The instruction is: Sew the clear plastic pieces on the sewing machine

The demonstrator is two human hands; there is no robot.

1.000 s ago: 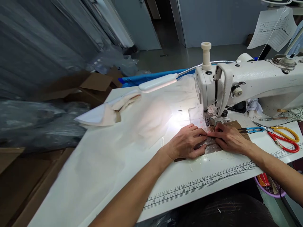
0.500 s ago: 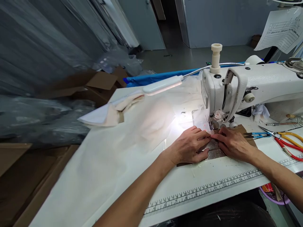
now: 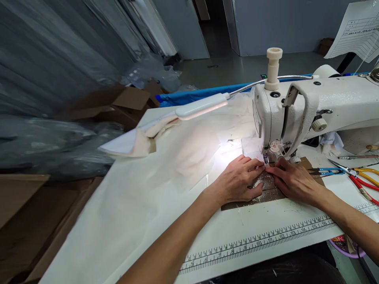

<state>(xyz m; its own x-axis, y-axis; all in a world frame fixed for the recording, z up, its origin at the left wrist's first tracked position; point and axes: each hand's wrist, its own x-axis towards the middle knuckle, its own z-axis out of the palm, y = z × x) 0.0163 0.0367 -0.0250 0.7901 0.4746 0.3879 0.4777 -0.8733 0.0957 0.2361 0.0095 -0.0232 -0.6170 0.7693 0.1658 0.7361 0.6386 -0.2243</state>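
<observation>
Both hands rest close together under the head of a white sewing machine point(image 3: 296, 102), near its presser foot point(image 3: 269, 158). My left hand point(image 3: 241, 179) lies over sheer, shiny fabric point(image 3: 268, 185), fingers bent and pressed down on it. Opposite it, my right hand point(image 3: 293, 179) has its fingers bent together at the fabric's edge, nearly touching the left fingertips. What the right fingertips pinch is too small to tell. Beneath the fabric is a brown sheet point(image 3: 237, 205). Pale pink fabric point(image 3: 195, 154) spreads over the table to the left.
A white lamp point(image 3: 204, 107) shines beside the machine. Blue snips point(image 3: 328, 171) and red-handled scissors point(image 3: 363, 189) lie at the right. A printed ruler point(image 3: 257, 242) runs along the front edge. Cardboard boxes point(image 3: 133, 99) stand beyond the table's left side.
The camera view has shifted slightly, so the machine looks larger and further right. Both hands remain at the presser foot, with only small finger movement.
</observation>
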